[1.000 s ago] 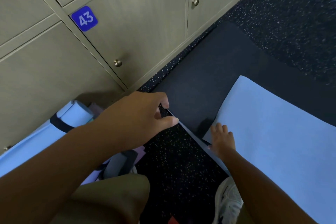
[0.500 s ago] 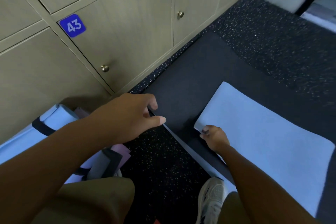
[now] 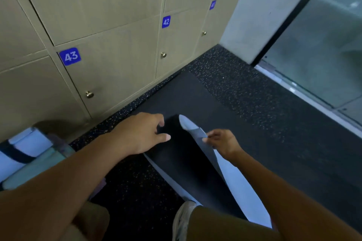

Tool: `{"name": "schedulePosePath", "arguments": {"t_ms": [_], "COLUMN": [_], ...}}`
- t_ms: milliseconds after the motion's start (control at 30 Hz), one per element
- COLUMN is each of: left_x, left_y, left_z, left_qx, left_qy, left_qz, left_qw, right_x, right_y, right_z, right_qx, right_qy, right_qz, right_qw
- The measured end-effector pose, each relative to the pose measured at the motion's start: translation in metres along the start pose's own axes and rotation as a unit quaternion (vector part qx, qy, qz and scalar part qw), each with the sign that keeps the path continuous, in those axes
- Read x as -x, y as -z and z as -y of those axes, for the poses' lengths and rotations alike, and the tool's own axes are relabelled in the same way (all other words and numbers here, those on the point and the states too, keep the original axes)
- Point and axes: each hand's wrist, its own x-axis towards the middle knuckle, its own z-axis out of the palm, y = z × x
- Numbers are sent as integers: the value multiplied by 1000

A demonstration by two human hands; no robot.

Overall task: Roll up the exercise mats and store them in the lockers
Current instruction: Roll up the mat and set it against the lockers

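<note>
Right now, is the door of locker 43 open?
No, the locker 43 door sits closed and flush with its neighbours, its knob untouched by either hand.

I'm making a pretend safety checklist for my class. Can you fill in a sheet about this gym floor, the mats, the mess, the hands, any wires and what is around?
Surface: dark speckled floor, partly covered.
Job's things: blue-and-black mat folded over, not yet a tight roll; it lies on a flat dark mat; rolled mats lie beside the lockers, doors closed.
Clutter: nothing seen.
Hands: left hand pinches the folded mat's near edge; right hand pinches its far edge.
Cables: nothing seen.
Surroundings: number plates 43, 42; glass panel; a shoe.
</note>
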Motion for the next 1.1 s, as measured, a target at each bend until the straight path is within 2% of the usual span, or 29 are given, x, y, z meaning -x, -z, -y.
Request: {"name": "schedulePosePath", "arguments": {"t_ms": [167,367,500,600,667,733,833,900,967,1033,1100], "left_x": [11,25,24,21,18,15,9,5,1,-1,0], "left_y": [-2,-5,-2,1,2,4,6,8,10,11,14], "left_z": [-23,-42,-41,-39,-39,-41,-46,-48,-51,-54,-54], "left_qx": [21,39,77,116,156,193,286,365,415,444,470], "left_qy": [-50,-124,-136,-116,-95,-68,-27,0,28,41,50], "left_qz": [-52,-163,-176,-193,-214,-242,-273,-283,-294,-307,-323], "left_qw": [997,978,972,967,960,949,918,887,860,841,820], "right_x": [62,94,97,96,96,96,98,101,103,106,107], "right_y": [18,18,16,10,6,4,8,6,-1,-12,-25], "right_z": [50,79,96,106,112,119,130,135,136,132,124], "right_qx": [-1,24,23,10,3,44,133,128,89,69,106], "right_qy": [82,155,192,197,208,229,271,312,307,248,189], "right_qz": [-8,13,48,44,14,-56,-198,-232,-182,-74,18], "right_qw": [997,988,980,979,978,971,933,912,930,964,976]}}
